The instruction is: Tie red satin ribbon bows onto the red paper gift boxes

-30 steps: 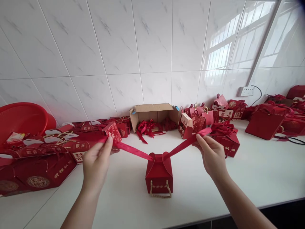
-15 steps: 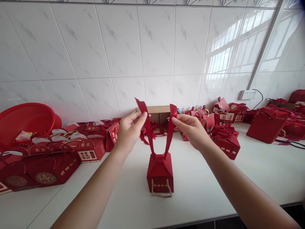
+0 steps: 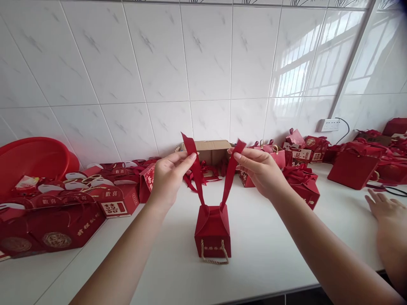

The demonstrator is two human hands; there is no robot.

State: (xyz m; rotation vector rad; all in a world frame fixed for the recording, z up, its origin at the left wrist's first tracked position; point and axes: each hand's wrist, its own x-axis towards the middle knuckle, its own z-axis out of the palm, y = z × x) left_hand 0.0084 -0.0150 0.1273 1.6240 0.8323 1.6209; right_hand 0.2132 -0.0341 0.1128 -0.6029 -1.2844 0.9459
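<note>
A small red gift box (image 3: 212, 231) stands upright on the white table, a twisted cord handle (image 3: 215, 260) hanging down its front. A red ribbon (image 3: 197, 180) comes out of the box top, and its two ends rise apart in a V. My left hand (image 3: 170, 176) pinches the left ribbon end between thumb and fingers. The right ribbon end is pinched the same way by my right hand (image 3: 262, 169). Both hands are above the box, one on each side.
Many red boxes (image 3: 117, 201) line the left, before a red basin (image 3: 38, 156). An open cardboard box (image 3: 210, 146) is at the back. More red boxes (image 3: 354, 165) lie right, near another person's hand (image 3: 389, 212).
My right hand has moved slightly right with its ribbon end, widening the V a little. Another person's hand has come into view at the right edge. The view has shifted slightly.
</note>
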